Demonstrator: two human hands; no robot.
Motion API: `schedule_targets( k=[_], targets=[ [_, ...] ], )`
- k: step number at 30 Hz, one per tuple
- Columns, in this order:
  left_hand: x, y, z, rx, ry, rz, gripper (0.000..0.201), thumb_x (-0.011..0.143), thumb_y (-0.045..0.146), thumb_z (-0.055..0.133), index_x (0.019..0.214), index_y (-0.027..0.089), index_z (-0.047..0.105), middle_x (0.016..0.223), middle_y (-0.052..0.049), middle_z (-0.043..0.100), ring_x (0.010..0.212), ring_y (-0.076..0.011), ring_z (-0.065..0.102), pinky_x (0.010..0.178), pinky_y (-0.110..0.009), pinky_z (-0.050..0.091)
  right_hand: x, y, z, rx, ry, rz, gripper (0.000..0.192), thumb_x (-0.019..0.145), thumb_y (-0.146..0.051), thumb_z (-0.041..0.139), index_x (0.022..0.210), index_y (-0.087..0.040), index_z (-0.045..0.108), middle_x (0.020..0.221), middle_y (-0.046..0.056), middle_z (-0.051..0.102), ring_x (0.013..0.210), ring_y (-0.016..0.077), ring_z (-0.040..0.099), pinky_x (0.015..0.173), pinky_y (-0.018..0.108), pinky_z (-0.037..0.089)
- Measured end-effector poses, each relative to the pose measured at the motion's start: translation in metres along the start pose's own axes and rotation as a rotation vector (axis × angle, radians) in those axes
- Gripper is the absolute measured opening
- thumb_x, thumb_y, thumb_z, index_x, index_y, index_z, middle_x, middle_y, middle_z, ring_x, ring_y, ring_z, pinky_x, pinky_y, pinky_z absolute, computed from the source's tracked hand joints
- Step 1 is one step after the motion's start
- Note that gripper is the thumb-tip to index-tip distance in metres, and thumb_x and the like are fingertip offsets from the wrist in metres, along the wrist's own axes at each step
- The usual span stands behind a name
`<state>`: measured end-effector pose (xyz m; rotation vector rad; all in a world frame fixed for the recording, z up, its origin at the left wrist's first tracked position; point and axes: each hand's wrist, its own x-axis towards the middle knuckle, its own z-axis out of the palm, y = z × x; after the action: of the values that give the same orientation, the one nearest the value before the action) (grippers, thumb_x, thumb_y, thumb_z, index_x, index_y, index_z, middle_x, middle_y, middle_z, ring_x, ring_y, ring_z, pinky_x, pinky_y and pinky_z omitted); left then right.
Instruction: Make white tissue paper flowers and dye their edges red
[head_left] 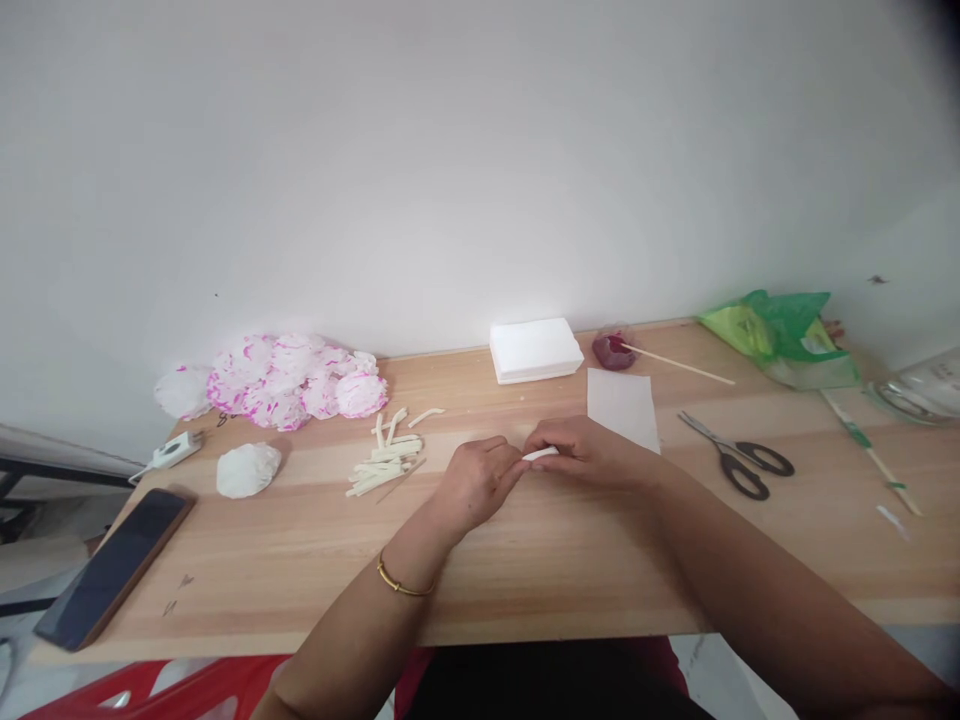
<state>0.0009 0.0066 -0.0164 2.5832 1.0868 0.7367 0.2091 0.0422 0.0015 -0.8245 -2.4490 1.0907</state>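
Two hands: both meet at the middle of the counter [570, 560], closed on one small white paper roll [541, 454].
Left hand [477, 482]: fingers curled, fingertips pinching the roll's left end; a gold bangle [400, 583] sits on its wrist.
Right hand [586, 452]: fingers folded over the roll's right end, covering most of it.
Hold: a pinch at each end, which looks meant to keep the paper tight and stop it from unrolling.
Roll axis: long axis runs left to right, nearly level, from about 9 o'clock to 3 o'clock; the right end sits slightly higher in the frame.
Roll place: just above the counter or resting on it; which one cannot be told.
Cream strips [384, 463]: a loose pile at 9 o'clock from the hands, near, most lying roughly parallel to the roll.
Flat white sheet [622, 405]: at 1 o'clock, just beyond the right hand.
White stack [535, 350]: at 12 o'clock, by the wall.
Red dish [613, 351]: beside the stack, with a thin stick [679, 364] leaning out toward 3 o'clock.
Scissors [739, 459]: at 3 o'clock, blades shut.
Pink-and-white paper flowers [289, 380]: at 10 o'clock, clustered by the wall.
White ball [248, 468]: at 9 o'clock, beyond the strips.
Phone [112, 566]: at 8 o'clock, face up at the counter's edge.
Green bag [784, 335]: at 2 o'clock, far corner.
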Motion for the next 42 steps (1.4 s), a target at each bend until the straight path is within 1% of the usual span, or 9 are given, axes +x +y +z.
schedule_targets(
  k=[5,9,11,13,16,21,27,35,42],
  targets=[
    [0.002,0.002,-0.004,-0.043,-0.039,-0.014,0.032,0.095,0.029,0.035,0.075,0.016,0.057,0.065,-0.002,0.055,0.061,-0.0119,0.052,0.055,-0.023,0.036,0.0,0.002,0.004,-0.02,0.048,0.008,0.032,0.091,-0.043,0.045,0.086,-0.018,0.063,0.08,0.004,0.065,0.073,0.0153,0.057,0.064,0.026,0.04],
    [0.001,0.002,-0.004,-0.07,-0.066,-0.045,0.031,0.094,0.031,0.038,0.074,0.015,0.056,0.067,-0.002,0.056,0.062,-0.0118,0.053,0.057,-0.023,0.037,-0.001,0.003,0.003,-0.077,0.064,0.032,0.036,0.088,-0.049,0.048,0.072,-0.018,0.059,0.065,0.0,0.059,0.06,0.0123,0.051,0.056,0.024,0.035],
    [0.0,0.0,-0.003,-0.073,-0.063,-0.066,0.031,0.093,0.033,0.041,0.072,0.016,0.056,0.066,-0.002,0.057,0.062,-0.0117,0.053,0.057,-0.022,0.037,-0.001,0.004,0.003,-0.096,0.069,0.028,0.038,0.087,-0.05,0.049,0.069,-0.017,0.058,0.063,-0.001,0.057,0.059,0.0119,0.049,0.055,0.024,0.033],
    [-0.001,-0.002,-0.003,-0.078,-0.056,-0.089,0.031,0.092,0.035,0.043,0.072,0.016,0.057,0.066,-0.001,0.057,0.06,-0.0112,0.052,0.056,-0.022,0.036,-0.001,0.005,0.002,-0.098,0.078,0.032,0.037,0.086,-0.05,0.05,0.071,-0.017,0.059,0.065,0.0,0.058,0.06,0.0124,0.05,0.056,0.024,0.034],
    [-0.002,-0.005,-0.004,-0.094,-0.06,-0.091,0.03,0.091,0.036,0.045,0.075,0.016,0.059,0.067,-0.001,0.057,0.061,-0.0111,0.052,0.057,-0.022,0.037,0.0,0.006,-0.001,-0.074,0.058,0.038,0.031,0.09,-0.043,0.047,0.08,-0.018,0.063,0.075,0.002,0.064,0.069,0.0142,0.056,0.061,0.025,0.038],
    [0.0,-0.006,-0.007,-0.13,-0.062,-0.096,0.022,0.091,0.028,0.045,0.084,0.016,0.062,0.073,-0.003,0.058,0.07,-0.0136,0.055,0.063,-0.024,0.041,-0.001,0.006,-0.006,-0.069,0.065,0.062,0.027,0.092,-0.036,0.043,0.087,-0.019,0.064,0.084,0.004,0.066,0.077,0.0165,0.058,0.067,0.027,0.041],
    [0.0,-0.008,-0.006,-0.107,0.012,-0.21,0.02,0.087,0.029,0.053,0.073,0.017,0.061,0.07,-0.002,0.058,0.066,-0.013,0.054,0.061,-0.024,0.04,-0.001,0.009,-0.005,-0.089,0.107,0.072,0.03,0.091,-0.038,0.042,0.085,-0.019,0.063,0.081,0.004,0.066,0.074,0.017,0.057,0.065,0.028,0.041],
    [-0.001,-0.01,-0.004,-0.053,0.016,-0.137,0.028,0.09,0.034,0.046,0.071,0.016,0.057,0.066,-0.002,0.053,0.063,-0.013,0.05,0.058,-0.024,0.037,-0.001,0.007,-0.006,-0.073,0.144,0.081,0.032,0.091,-0.043,0.042,0.084,-0.019,0.062,0.078,0.004,0.065,0.071,0.0164,0.057,0.063,0.027,0.04],
    [0.0,-0.011,-0.006,-0.114,-0.039,-0.132,0.021,0.091,0.024,0.042,0.08,0.017,0.058,0.076,-0.004,0.054,0.07,-0.0144,0.052,0.064,-0.026,0.041,-0.001,0.01,-0.009,-0.103,0.144,0.08,0.032,0.092,-0.042,0.04,0.086,-0.019,0.063,0.081,0.005,0.065,0.075,0.0177,0.057,0.067,0.029,0.041]
  ],
)
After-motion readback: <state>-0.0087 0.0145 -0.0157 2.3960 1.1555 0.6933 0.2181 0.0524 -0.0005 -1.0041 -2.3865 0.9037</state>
